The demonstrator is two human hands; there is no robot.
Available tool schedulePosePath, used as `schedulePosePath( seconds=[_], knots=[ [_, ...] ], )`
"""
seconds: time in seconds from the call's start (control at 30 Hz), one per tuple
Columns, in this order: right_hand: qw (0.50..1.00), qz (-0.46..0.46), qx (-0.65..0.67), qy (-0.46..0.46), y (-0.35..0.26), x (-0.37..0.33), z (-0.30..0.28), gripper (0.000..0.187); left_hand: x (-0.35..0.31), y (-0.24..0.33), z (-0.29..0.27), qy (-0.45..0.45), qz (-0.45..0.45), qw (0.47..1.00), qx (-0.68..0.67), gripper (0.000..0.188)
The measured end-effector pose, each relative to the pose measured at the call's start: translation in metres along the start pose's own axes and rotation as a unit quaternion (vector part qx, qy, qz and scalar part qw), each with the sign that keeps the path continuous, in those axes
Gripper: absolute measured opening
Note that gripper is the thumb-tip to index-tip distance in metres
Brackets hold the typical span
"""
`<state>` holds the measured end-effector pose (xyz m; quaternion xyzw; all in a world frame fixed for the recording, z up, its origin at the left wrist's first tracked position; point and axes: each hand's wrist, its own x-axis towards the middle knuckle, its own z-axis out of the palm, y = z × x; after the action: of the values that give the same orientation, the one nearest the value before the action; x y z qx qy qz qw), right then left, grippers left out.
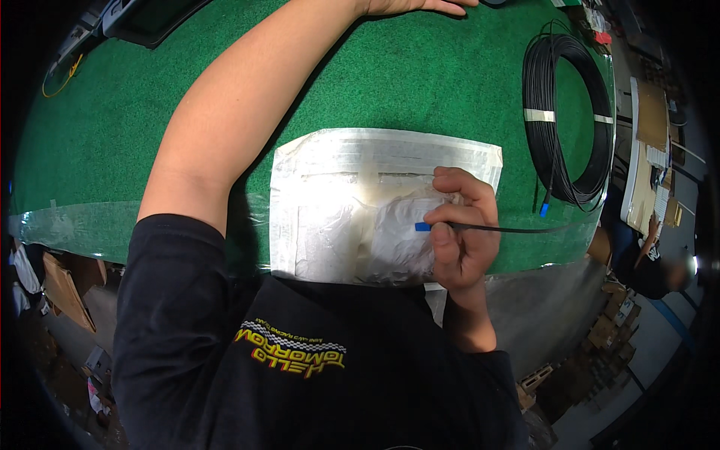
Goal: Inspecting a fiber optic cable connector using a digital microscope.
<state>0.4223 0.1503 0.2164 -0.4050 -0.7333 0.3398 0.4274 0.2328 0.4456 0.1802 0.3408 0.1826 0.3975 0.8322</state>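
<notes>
My right hand (469, 232) pinches a thin black fibre-optic cable (517, 229) between thumb and fingers, just behind its blue connector (423, 226). The connector points left, over a silvery-white sheet (322, 240) with taped edges that lies at the table's near edge. My left arm reaches across to the far side, where my left hand (416, 6) is partly cut off by the upper rim. The fingers that show there are stretched out, beside a dark object (493, 3) that is barely in view.
On the right lies a taped coil of black cable (536, 135), with a blue connector (544, 211) at its loose end. Green matting (420, 90) covers the table. A dark device (154, 19) and a yellow cord (73, 75) are at the far left. Another person (652, 266) is beyond the right edge.
</notes>
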Motion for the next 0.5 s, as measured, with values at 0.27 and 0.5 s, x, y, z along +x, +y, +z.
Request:
schedulePosePath(
  seconds=[0.27, 0.5],
  knots=[
    [1.000, 0.002, -0.006, -0.001, 0.0005, -0.0003, 0.0010, 0.018, -0.0002, -0.0001, -0.0010, -0.003, 0.000, 1.000, 0.001, 0.076],
    [1.000, 0.001, -0.018, -0.020, -0.0019, 0.0022, -0.0005, 0.019, -0.0001, 0.0005, 0.0004, 0.000, -0.001, 1.000, 0.000, 0.076]
  ],
)
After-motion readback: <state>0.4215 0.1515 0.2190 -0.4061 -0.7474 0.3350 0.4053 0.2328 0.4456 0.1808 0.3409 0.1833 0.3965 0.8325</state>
